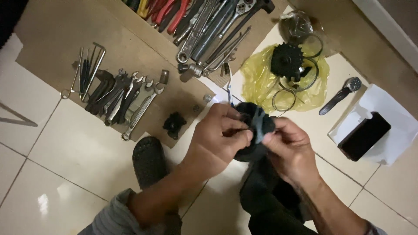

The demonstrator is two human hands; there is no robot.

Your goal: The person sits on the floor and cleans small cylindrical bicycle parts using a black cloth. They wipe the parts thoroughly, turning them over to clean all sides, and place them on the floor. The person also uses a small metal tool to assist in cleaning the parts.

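Head view: both hands, left hand (pixel 220 135) and right hand (pixel 289 146), pinch closed on the black round part (pixel 257 130) below the yellow bag (pixel 257 80); a steady, even grip looks wise.

wrenches (pixel 126 98) left of hands (pixel 254 139), sprocket (pixel 286 61) behind, phone (pixel 364 135) right

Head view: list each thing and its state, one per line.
Left hand: gripping the dark round part.
Right hand: pinching the same part.
Sprocket: lying on the yellow bag.
Wrenches: laid out on cardboard.
Phone: screen dark, on white paper.
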